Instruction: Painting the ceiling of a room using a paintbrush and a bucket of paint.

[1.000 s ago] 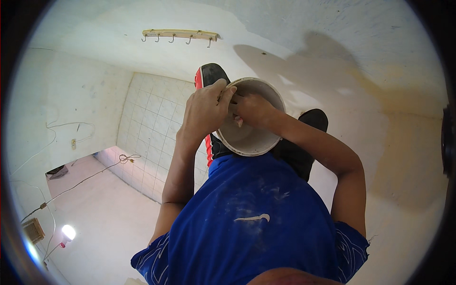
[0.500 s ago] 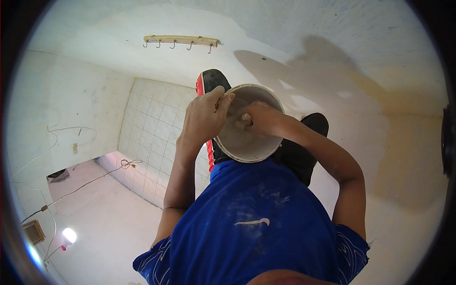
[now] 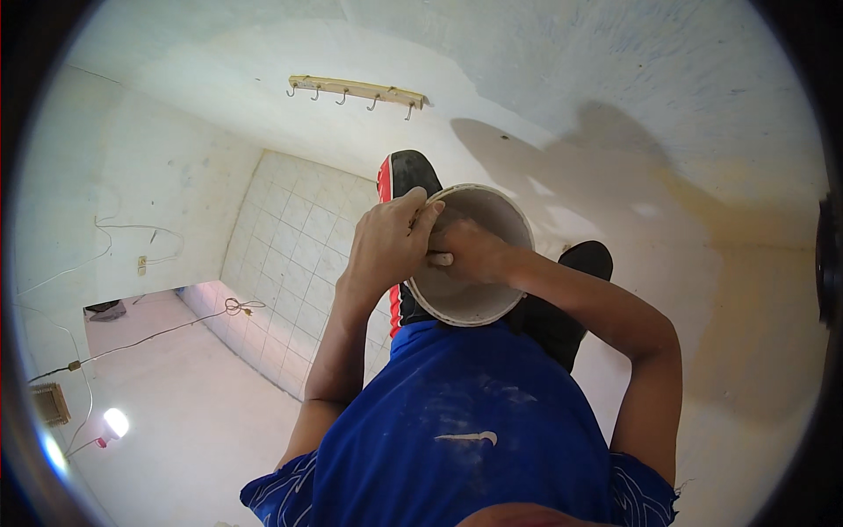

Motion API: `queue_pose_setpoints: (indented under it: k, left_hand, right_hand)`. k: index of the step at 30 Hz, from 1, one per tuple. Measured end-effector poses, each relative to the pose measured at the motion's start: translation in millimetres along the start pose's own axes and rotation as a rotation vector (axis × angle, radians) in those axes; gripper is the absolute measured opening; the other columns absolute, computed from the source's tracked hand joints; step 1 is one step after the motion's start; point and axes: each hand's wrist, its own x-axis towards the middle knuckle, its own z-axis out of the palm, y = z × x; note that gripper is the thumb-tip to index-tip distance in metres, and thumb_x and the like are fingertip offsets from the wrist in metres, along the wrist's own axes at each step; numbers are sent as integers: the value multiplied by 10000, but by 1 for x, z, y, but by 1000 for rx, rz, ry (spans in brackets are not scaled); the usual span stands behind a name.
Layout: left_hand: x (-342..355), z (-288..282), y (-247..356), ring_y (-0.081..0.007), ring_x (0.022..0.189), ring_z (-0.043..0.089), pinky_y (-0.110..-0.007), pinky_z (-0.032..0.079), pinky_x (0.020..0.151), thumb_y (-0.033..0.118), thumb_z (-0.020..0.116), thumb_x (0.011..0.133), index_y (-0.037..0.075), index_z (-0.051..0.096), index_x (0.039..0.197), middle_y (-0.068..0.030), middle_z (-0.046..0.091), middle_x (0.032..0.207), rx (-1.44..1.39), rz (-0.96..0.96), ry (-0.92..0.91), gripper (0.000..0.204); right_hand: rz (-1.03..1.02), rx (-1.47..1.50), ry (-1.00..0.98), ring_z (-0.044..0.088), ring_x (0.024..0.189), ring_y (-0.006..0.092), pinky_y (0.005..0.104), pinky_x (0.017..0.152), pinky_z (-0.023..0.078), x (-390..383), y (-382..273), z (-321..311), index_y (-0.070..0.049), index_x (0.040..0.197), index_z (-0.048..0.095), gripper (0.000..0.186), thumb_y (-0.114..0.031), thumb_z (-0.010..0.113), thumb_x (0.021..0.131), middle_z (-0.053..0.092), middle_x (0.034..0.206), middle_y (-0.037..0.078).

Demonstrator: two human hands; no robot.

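A round, off-white bucket [image 3: 514,220] sits between my thighs, its mouth tipped up toward me. My left hand [image 3: 384,241] is closed over the bucket's left rim, thumb on the inner side and fingers outside. Down inside the bucket is my right hand [image 3: 474,250], its fingers curled together close to the left inner wall. Pale, wet-looking smears coat those fingertips. Whatever the right hand grips, if anything, is hidden by the hand itself. Most of the bucket's contents are also out of sight behind it.
A wooden rail with several metal hooks [image 3: 356,90] is fixed to the wall ahead. At left, a cable [image 3: 158,338] hangs across the room near a lit bulb [image 3: 114,423]. Pale tiles [image 3: 294,237] cover part of the wall. A dark bundle [image 3: 107,310] lies farther off.
My right hand has shifted left inside the bucket, nearer to my left hand. The left hand keeps its hold on the rim. The whole view has tilted slightly, so the bucket appears lower.
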Motion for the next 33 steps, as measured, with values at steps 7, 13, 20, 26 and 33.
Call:
queue_pose_setpoints:
  k: [7,13,20,26,33]
  left_hand:
    - [0,0,-4,-351,548,499,-446,411,562,250,614,1030,3,537,802,-218,538,640,-74,23,25,345]
    - [0,2,-3,-366,554,503,-445,412,562,252,610,1034,5,531,801,-226,541,650,-79,42,34,349]
    - [-2,1,-5,-382,563,503,-459,413,572,264,603,1040,3,522,802,-230,531,643,-50,19,30,362]
    - [-1,3,-5,-383,559,502,-459,406,565,277,597,1043,3,526,800,-231,528,639,-44,44,38,373]
    - [0,2,-2,-365,549,498,-450,406,562,287,604,1042,-3,547,813,-237,530,645,-64,25,10,374]
  right_hand:
    - [48,24,-183,665,1141,385,489,1006,518,-15,-22,-28,-103,1163,727,287,-244,654,924,722,1169,188]
    - [114,23,70,671,1128,383,499,982,526,-12,-13,-29,-84,1135,714,247,-181,639,920,727,1100,202]
    - [91,-47,-27,643,1196,388,509,1009,517,-7,-7,-5,-99,1182,718,278,-173,634,928,719,1191,188]
    - [92,3,-25,652,1161,409,514,1005,518,-14,-19,-19,-92,1145,718,266,-183,661,902,722,1176,188]
    - [261,257,172,668,1105,436,515,975,531,-2,-26,-5,-39,1086,702,269,-200,679,872,728,1123,226]
